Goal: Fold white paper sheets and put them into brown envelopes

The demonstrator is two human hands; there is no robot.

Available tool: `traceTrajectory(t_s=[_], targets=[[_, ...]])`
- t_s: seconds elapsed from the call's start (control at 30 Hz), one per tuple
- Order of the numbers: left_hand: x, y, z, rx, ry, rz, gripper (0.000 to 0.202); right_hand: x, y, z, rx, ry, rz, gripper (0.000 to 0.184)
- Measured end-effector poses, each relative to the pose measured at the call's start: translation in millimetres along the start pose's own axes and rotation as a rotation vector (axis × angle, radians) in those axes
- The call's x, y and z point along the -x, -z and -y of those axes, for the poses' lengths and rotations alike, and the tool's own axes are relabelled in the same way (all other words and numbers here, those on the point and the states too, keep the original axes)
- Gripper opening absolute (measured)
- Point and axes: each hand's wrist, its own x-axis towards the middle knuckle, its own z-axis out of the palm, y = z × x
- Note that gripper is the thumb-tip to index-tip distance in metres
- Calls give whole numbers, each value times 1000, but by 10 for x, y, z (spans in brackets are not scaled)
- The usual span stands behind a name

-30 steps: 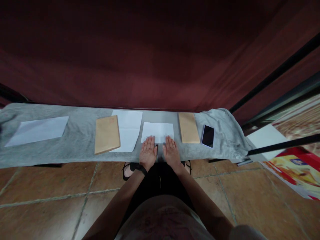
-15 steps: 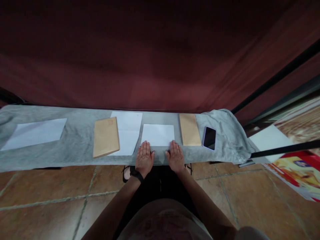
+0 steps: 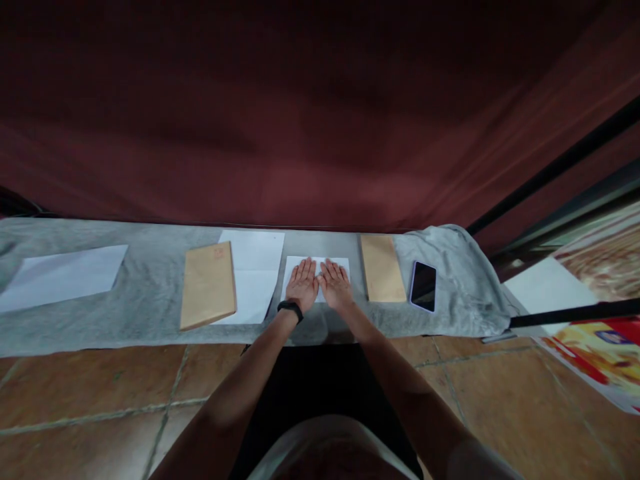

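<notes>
My left hand and my right hand lie flat, side by side, with fingers stretched out on a white sheet of paper. The hands cover most of the sheet; its corners and lower middle show. A dark band circles my left wrist. Just left of the sheet is a larger creased white paper, partly under a brown envelope that has a small reddish mark at its top right. To the right of my hands lies a second brown envelope.
A phone with a light purple edge lies right of the second envelope. Another white paper is at the far left. Grey cloth covers the narrow table. A dark red curtain hangs behind, and black bars stand at the right.
Both hands have moved forward and inward, from the sheet's near corners onto its middle. The view has shifted slightly; the papers, envelopes and phone keep their places.
</notes>
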Motion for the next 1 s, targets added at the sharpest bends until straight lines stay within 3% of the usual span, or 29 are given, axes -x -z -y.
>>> traceTrajectory(t_s=[0.43,0.53,0.73,0.9,1.0], targets=[[-1,-44,98,8,208,-188,63,-50,-21,-298,33,-168,-241,57],[152,-18,44,4,222,-219,65,110,18,-284,-9,-224,-289,58],[675,-54,-155,-2,80,-202,65,373,82,-224,-175,-382,-273,63],[773,-22,-179,6,89,-185,65,279,172,-261,-349,-522,-229,41],[803,21,-156,50,59,-185,63,252,238,-295,-424,-463,-220,21]])
